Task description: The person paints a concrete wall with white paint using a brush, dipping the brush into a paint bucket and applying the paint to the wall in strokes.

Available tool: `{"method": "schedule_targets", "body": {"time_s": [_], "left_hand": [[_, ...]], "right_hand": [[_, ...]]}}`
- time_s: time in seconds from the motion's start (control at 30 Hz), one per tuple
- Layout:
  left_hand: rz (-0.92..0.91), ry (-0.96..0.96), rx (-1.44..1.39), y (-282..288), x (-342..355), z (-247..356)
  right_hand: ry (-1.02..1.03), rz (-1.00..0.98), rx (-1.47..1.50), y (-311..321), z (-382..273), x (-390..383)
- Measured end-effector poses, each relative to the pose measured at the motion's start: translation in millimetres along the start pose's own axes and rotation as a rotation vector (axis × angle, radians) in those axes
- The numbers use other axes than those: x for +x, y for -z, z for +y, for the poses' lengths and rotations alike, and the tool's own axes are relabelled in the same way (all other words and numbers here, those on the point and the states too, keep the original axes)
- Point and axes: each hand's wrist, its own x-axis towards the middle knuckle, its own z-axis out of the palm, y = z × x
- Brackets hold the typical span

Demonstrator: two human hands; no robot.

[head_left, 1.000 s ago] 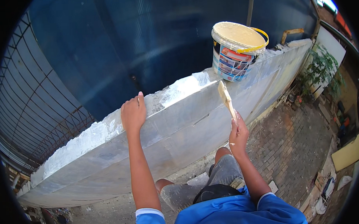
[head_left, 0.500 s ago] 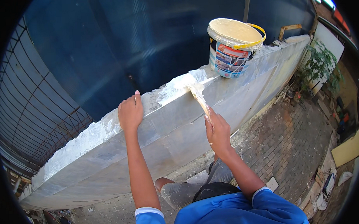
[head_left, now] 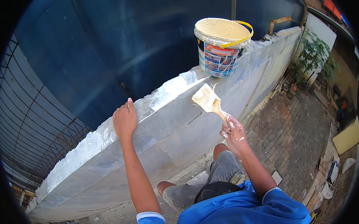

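Note:
My left hand (head_left: 123, 120) grips the top edge of a grey concrete wall (head_left: 168, 140), which has rough white paint along its top. My right hand (head_left: 232, 134) is closed round the wooden handle of a wide paintbrush (head_left: 206, 98), its bristles loaded with cream paint and held in front of the wall face, below and left of the bucket. Paint spots show on my fingers. A white bucket (head_left: 221, 55) with a yellow handle and a printed label stands on the wall top, holding cream paint.
Dark blue panels (head_left: 137, 42) rise behind the wall, with a metal grid (head_left: 33, 101) at left. A leafy plant (head_left: 316, 56), a pale board (head_left: 348, 135) and scattered debris lie at right. Brick paving (head_left: 283, 144) runs below, beside my legs.
The brush reached left to the painted wall top, then came back down and right, turning so its broad bristle face shows. The view has shifted slightly; my left hand stays on the edge.

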Motion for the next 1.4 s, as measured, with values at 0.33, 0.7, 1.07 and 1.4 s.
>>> {"method": "schedule_targets", "body": {"time_s": [0.33,0.7,1.07,1.4], "left_hand": [[0.025,-0.016,-0.033,-5,1,-2],[-0.006,0.045,0.017,0,-1,6],[-0.02,0.067,0.0,1,3,6],[-0.04,0.125,0.016,-5,3,2]], "right_hand": [[0.174,0.285,-0.054,37,29,24],[0.675,0.161,-1.042,26,112,31],[0.604,0.369,-0.872,53,46,64],[0.544,0.204,-1.011,77,90,48]]}}
